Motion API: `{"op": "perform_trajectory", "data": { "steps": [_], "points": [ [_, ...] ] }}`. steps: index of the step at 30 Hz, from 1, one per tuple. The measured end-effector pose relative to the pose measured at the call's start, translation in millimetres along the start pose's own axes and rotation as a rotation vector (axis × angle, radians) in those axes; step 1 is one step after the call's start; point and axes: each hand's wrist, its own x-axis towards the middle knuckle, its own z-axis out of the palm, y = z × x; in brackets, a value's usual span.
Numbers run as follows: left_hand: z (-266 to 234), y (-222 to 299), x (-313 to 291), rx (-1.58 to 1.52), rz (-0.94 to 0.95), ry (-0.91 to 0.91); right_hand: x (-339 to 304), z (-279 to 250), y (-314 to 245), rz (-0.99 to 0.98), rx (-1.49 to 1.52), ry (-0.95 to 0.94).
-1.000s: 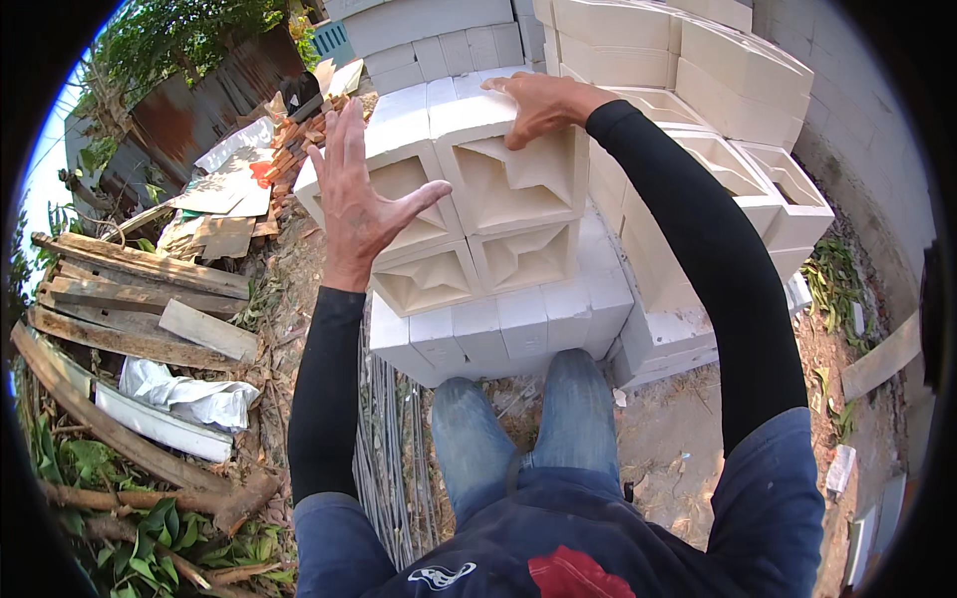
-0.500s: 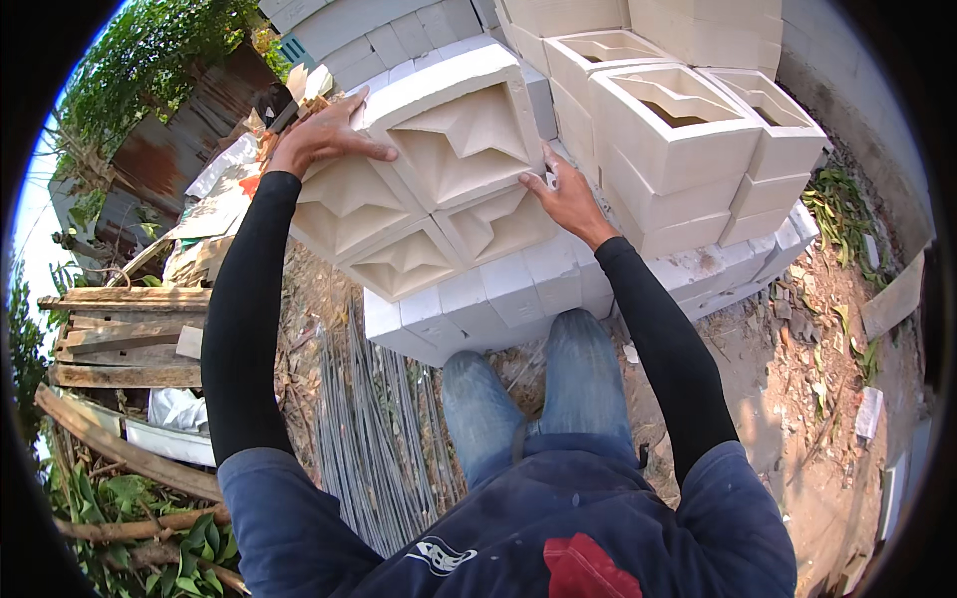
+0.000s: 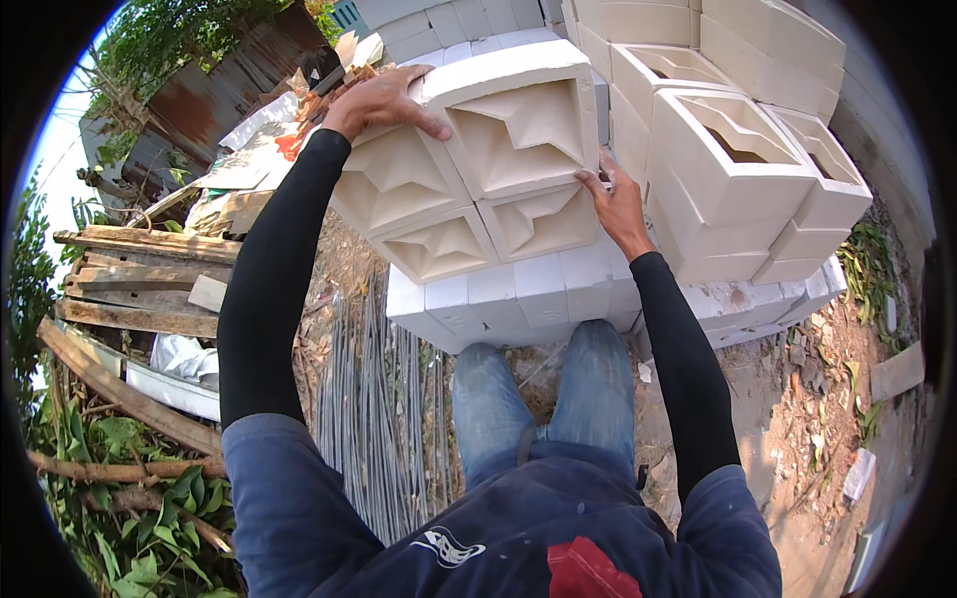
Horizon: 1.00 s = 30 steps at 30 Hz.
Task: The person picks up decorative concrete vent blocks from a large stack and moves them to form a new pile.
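A group of cream ventilation blocks with star-like hollows stands stacked in front of me, and the upper right block (image 3: 518, 130) is between my hands. My left hand (image 3: 384, 105) is closed over its upper left corner, thumb on the front face and fingers behind the top edge. My right hand (image 3: 620, 211) grips its right edge low down, thumb in front; some of its fingers are hidden. A second upper block (image 3: 394, 179) and two lower ones adjoin it. Beneath lies a row of white lightweight concrete blocks (image 3: 518, 299), close to my knees.
More hollow cream blocks (image 3: 728, 189) are stacked to the right on white blocks. Thin steel rods (image 3: 374, 399) lie on the ground at my left, beside wooden planks (image 3: 150, 284) and leafy branches (image 3: 130, 518). Rubble and dry leaves (image 3: 817, 389) cover the ground at right, by a wall.
The whole view has shifted, so the blocks appear farther right and slightly higher. Both hands keep their places on the upper right block, which shows no clear movement against its neighbours.
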Motion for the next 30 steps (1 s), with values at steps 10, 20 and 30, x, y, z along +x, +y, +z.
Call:
{"op": "perform_trajectory", "data": {
  "steps": [10, 20, 30],
  "points": [
    [2.7, -2.3, -2.4, 0.051, -0.017, 0.050, 1.3, 11.3, 0.2, 0.023, 0.053, 0.061],
    [0.9, 2.3, -7.1, -0.064, -0.047, -0.022, 3.2, 4.5, 12.0, 0.018, 0.012, -0.014],
    [11.2, -18.7, 9.6, -0.085, 0.011, 0.023, -50.3, 20.4, 9.3, 0.121, -0.127, 0.038]
  ]
}}
